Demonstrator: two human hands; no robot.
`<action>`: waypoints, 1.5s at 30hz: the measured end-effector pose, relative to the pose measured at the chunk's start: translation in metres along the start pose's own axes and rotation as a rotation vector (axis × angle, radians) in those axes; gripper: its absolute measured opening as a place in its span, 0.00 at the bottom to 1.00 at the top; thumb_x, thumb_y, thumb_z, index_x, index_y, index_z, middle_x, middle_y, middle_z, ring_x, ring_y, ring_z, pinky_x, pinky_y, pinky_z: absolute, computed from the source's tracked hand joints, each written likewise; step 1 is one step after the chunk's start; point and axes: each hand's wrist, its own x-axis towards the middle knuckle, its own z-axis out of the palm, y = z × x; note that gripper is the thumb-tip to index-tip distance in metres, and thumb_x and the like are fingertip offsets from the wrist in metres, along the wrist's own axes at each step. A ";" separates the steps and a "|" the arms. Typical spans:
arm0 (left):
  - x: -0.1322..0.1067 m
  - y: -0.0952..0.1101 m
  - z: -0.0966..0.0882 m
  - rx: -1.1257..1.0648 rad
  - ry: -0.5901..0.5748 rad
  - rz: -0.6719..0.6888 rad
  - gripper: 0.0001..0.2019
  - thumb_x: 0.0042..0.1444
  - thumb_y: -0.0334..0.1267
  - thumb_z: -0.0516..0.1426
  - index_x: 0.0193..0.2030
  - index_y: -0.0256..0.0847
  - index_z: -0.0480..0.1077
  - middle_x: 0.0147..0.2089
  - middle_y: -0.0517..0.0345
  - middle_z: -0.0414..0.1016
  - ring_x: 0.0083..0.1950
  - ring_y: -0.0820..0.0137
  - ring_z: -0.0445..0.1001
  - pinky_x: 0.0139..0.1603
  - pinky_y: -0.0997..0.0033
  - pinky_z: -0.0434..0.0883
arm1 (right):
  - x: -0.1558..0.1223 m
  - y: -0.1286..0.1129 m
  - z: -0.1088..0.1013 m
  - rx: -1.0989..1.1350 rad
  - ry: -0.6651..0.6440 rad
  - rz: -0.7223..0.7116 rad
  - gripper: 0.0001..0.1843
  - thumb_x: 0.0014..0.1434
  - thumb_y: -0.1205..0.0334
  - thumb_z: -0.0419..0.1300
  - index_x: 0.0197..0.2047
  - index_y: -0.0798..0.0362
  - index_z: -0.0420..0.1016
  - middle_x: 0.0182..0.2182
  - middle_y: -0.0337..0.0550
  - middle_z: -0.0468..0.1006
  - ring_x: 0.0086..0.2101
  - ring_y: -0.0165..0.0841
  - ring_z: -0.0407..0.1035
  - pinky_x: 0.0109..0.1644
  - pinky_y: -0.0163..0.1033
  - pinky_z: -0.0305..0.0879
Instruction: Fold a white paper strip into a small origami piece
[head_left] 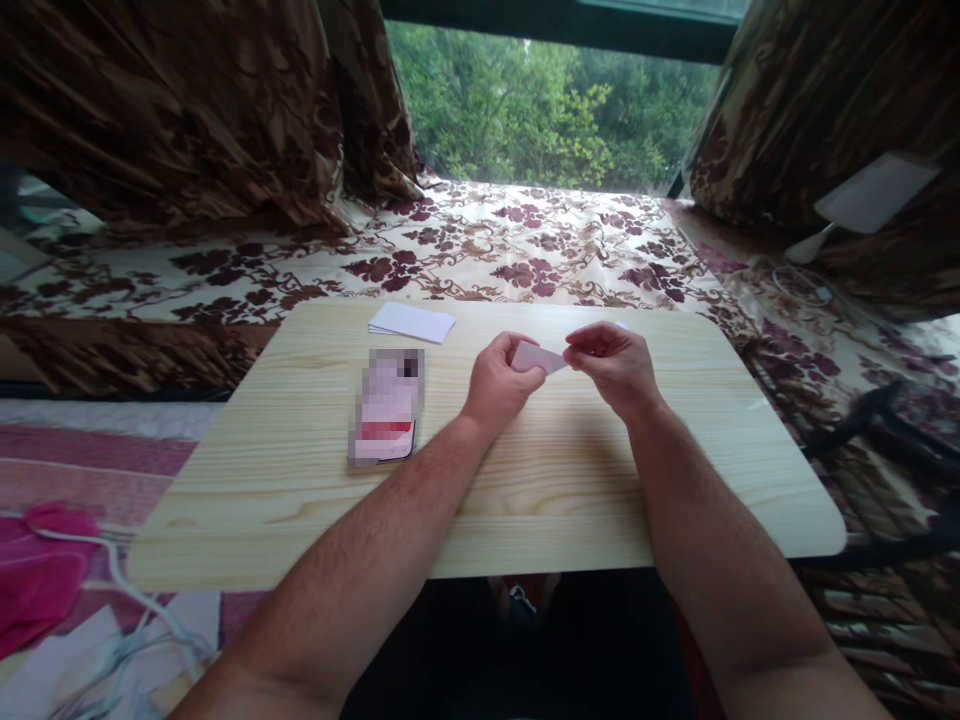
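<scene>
— Where's the small piece of white paper (537, 357)?
— Between the two hands, over the wood-grain tabletop (536, 500). Its left part sits in the left hand (501, 380), thumb laid across the near edge and fingers curled behind; its pointed right end reaches the fingertips of the right hand (616, 368)
— So both are gripping it?
— Yes, the left clasps it, and the right pinches that tip between thumb and forefinger
— Any brand or writing to read?
— The smartphone (386, 400), left of the hands, is pixelated; a red band crosses it, but I can't make out lettering
— And beyond that?
— A stack of white paper (412, 322) just past the phone, near the table's far edge. Then a floral cloth (517, 240), patterned curtains (247, 110), and a window (525, 110) showing green trees (487, 90)
</scene>
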 end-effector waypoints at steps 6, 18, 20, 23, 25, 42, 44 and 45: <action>0.004 0.001 -0.004 -0.075 0.040 -0.039 0.17 0.41 0.33 0.64 0.41 0.38 0.72 0.32 0.61 0.76 0.29 0.73 0.71 0.31 0.75 0.68 | 0.003 0.002 -0.005 -0.110 0.057 -0.009 0.11 0.50 0.58 0.69 0.36 0.54 0.81 0.28 0.40 0.80 0.28 0.30 0.70 0.32 0.37 0.68; 0.003 0.001 -0.002 0.011 0.035 -0.018 0.14 0.41 0.33 0.64 0.38 0.38 0.72 0.31 0.62 0.75 0.29 0.73 0.71 0.29 0.76 0.66 | -0.001 0.000 0.001 -0.354 -0.145 0.056 0.12 0.58 0.55 0.60 0.30 0.54 0.74 0.21 0.38 0.73 0.22 0.28 0.63 0.28 0.36 0.58; 0.004 -0.001 -0.002 0.013 0.057 -0.019 0.14 0.41 0.33 0.64 0.38 0.38 0.72 0.31 0.62 0.75 0.29 0.74 0.70 0.29 0.75 0.67 | -0.001 0.000 0.001 -0.433 -0.135 0.061 0.14 0.58 0.53 0.60 0.28 0.54 0.74 0.20 0.38 0.73 0.22 0.28 0.62 0.27 0.36 0.57; 0.006 -0.003 -0.002 -0.029 0.102 -0.030 0.16 0.41 0.33 0.64 0.40 0.38 0.71 0.29 0.63 0.74 0.27 0.74 0.69 0.28 0.76 0.66 | -0.002 0.001 0.000 -0.517 -0.143 0.070 0.16 0.57 0.50 0.62 0.26 0.54 0.73 0.18 0.38 0.72 0.21 0.28 0.61 0.25 0.35 0.54; 0.007 -0.004 -0.002 -0.078 0.123 -0.030 0.17 0.41 0.33 0.64 0.40 0.39 0.70 0.27 0.65 0.73 0.26 0.75 0.68 0.27 0.76 0.65 | -0.003 0.001 0.000 -0.489 -0.186 0.077 0.18 0.57 0.49 0.63 0.25 0.54 0.73 0.18 0.39 0.72 0.21 0.28 0.61 0.25 0.35 0.55; 0.000 0.001 0.001 -0.106 -0.012 -0.019 0.18 0.45 0.32 0.63 0.45 0.40 0.68 0.25 0.66 0.70 0.25 0.76 0.67 0.26 0.77 0.61 | -0.006 -0.001 0.011 -0.085 -0.103 0.086 0.13 0.49 0.56 0.70 0.28 0.55 0.73 0.20 0.36 0.73 0.21 0.26 0.63 0.24 0.34 0.59; -0.001 0.002 0.001 -0.104 -0.030 -0.023 0.17 0.46 0.33 0.63 0.44 0.40 0.69 0.25 0.66 0.70 0.25 0.76 0.68 0.26 0.77 0.62 | -0.007 -0.002 0.013 -0.054 -0.094 0.070 0.13 0.49 0.57 0.70 0.35 0.54 0.75 0.23 0.36 0.75 0.22 0.26 0.65 0.25 0.34 0.61; -0.002 0.003 0.001 -0.100 -0.048 -0.026 0.16 0.46 0.33 0.62 0.44 0.40 0.69 0.25 0.66 0.70 0.25 0.76 0.68 0.26 0.76 0.62 | -0.007 -0.003 0.014 -0.043 -0.088 0.059 0.15 0.49 0.58 0.69 0.39 0.53 0.75 0.24 0.36 0.77 0.22 0.27 0.65 0.26 0.33 0.61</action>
